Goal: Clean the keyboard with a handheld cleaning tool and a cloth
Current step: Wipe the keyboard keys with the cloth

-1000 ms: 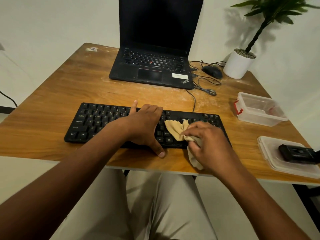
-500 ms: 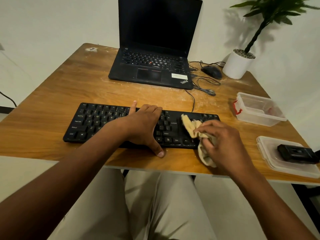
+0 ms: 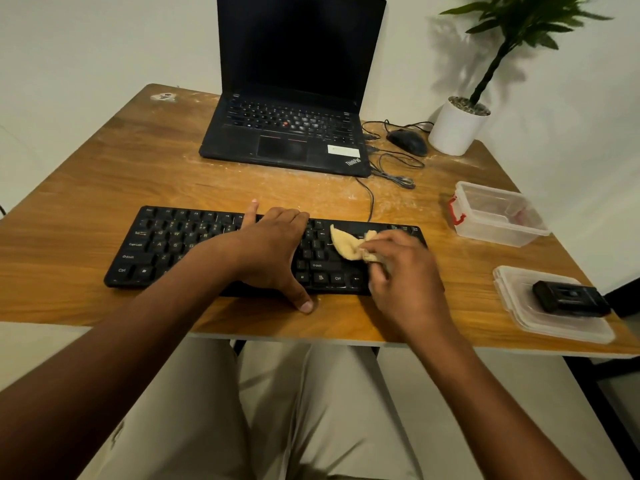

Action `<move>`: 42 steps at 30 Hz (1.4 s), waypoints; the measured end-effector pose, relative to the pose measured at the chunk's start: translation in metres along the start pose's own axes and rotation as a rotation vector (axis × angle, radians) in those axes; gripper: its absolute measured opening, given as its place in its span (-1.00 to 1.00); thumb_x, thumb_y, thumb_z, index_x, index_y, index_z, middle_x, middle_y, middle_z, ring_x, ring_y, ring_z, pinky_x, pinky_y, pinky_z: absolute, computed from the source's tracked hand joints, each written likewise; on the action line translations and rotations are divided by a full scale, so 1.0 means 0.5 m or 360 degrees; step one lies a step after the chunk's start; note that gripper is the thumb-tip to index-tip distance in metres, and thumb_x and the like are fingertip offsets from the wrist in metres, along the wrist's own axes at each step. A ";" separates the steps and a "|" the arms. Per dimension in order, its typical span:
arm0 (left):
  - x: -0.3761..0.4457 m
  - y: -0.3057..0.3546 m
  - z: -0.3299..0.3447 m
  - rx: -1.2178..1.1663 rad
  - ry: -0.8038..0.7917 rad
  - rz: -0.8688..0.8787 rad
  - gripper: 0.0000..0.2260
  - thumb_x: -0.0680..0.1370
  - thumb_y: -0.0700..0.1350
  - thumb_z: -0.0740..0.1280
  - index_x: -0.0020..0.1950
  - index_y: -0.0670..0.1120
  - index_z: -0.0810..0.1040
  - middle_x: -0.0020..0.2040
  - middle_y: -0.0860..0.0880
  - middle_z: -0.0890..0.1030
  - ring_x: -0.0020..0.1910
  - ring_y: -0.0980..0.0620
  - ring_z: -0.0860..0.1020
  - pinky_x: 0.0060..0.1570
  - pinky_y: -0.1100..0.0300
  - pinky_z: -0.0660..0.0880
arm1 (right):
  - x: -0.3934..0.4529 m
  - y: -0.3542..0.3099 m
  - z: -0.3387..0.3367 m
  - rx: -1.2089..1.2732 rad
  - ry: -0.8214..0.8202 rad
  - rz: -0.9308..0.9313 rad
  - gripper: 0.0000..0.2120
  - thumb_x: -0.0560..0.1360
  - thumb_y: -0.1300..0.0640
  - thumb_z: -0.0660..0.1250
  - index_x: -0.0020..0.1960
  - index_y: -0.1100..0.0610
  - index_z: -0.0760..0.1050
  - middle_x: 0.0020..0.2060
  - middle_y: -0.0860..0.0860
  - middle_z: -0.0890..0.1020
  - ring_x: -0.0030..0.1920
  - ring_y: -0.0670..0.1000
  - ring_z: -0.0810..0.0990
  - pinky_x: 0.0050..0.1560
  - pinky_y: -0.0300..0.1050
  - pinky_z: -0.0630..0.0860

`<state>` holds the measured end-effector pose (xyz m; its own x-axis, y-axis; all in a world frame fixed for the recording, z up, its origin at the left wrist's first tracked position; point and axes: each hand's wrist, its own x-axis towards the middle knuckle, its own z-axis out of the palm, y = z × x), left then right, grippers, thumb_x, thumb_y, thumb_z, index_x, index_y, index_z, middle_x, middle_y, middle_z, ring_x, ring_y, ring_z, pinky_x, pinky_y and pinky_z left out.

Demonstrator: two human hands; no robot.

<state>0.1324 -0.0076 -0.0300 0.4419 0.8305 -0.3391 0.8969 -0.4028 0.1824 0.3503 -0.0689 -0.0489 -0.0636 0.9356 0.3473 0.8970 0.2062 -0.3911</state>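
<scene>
Since half a second ago the right hand [image 3: 405,275] has carried the cloth [image 3: 348,245] a little back toward the middle of the keyboard [image 3: 166,244], and a second ago it was further left again, near the front edge. That hand pinches the tan cloth in curled fingers, the bunched fabric lying on the keys of the right-hand block, its loose flap pointing toward the left hand [image 3: 273,251]. The left hand has not shifted: it lies spread over the middle of the keyboard, fingers reaching the far row, thumb stretched down past the near edge onto the table [image 3: 86,188]. The keyboard sits close to the table's front edge, parallel to it, with a narrow strip of wood before it. Bare wood lies to its left and between it and the laptop [image 3: 291,140] behind. To the right stand a clear plastic box [image 3: 498,220] and, nearer the front corner, its lid [image 3: 554,323] with a black handheld device [image 3: 568,299] resting on it, well apart from the right hand. A mouse [image 3: 407,142] with its looped cables and a potted plant [image 3: 457,128] occupy the far right corner.
</scene>
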 end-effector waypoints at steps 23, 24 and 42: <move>-0.001 -0.005 0.002 -0.0052 0.0006 0.0026 0.34 0.21 0.48 0.49 0.67 -0.05 -0.22 0.69 -0.03 -0.08 0.66 -0.05 -0.17 0.51 -0.27 -0.41 | -0.024 0.018 -0.011 -0.0026 0.0076 -0.0110 -0.62 0.44 0.47 0.38 0.10 0.11 0.73 0.07 -0.02 0.69 0.08 0.02 0.57 0.13 -0.22 0.50; -0.001 -0.004 0.002 -0.0055 0.0008 0.0025 0.34 0.21 0.48 0.49 0.67 -0.05 -0.22 0.69 -0.03 -0.07 0.66 -0.05 -0.17 0.51 -0.26 -0.42 | -0.018 -0.003 0.001 0.0007 0.0090 -0.0094 -0.62 0.45 0.47 0.38 0.11 0.11 0.73 0.06 -0.02 0.69 0.07 0.03 0.58 0.14 -0.17 0.51; 0.002 -0.006 0.004 -0.0048 -0.0006 0.0010 0.35 0.21 0.49 0.49 0.67 -0.04 -0.25 0.69 0.00 -0.12 0.65 -0.03 -0.20 0.50 -0.25 -0.44 | -0.070 -0.025 0.001 0.0234 0.0027 -0.0200 -0.61 0.43 0.45 0.40 0.12 0.09 0.72 0.07 -0.09 0.66 0.09 -0.05 0.59 0.15 -0.20 0.54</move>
<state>0.1304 -0.0065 -0.0329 0.4476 0.8266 -0.3412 0.8934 -0.3962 0.2121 0.3412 -0.1039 -0.0565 -0.1625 0.8953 0.4149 0.8089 0.3616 -0.4636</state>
